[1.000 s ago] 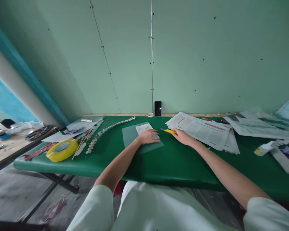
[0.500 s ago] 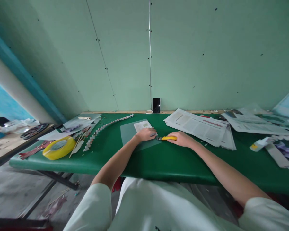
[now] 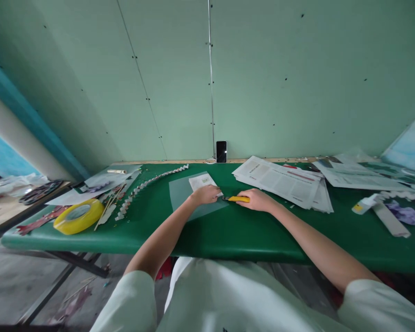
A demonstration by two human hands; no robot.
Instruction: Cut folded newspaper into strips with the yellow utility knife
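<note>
Right hand (image 3: 257,200) grips the yellow knife (image 3: 238,199), long axis pointing left at the paper (image 3: 201,181) pinned under the flat left hand (image 3: 204,194)

Smooth matt green table cover (image 3: 228,235), translucent frosted plastic sheet (image 3: 181,196), glossy yellow tape roll (image 3: 79,216), printed newspaper (image 3: 283,180)

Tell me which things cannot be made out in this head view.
- Blade of the yellow utility knife: too small, partly covered by the right hand.
- Print on the small white paper card: too small; the left hand covers its near end.
- Text on the spread newspaper sheets: too small.
</note>
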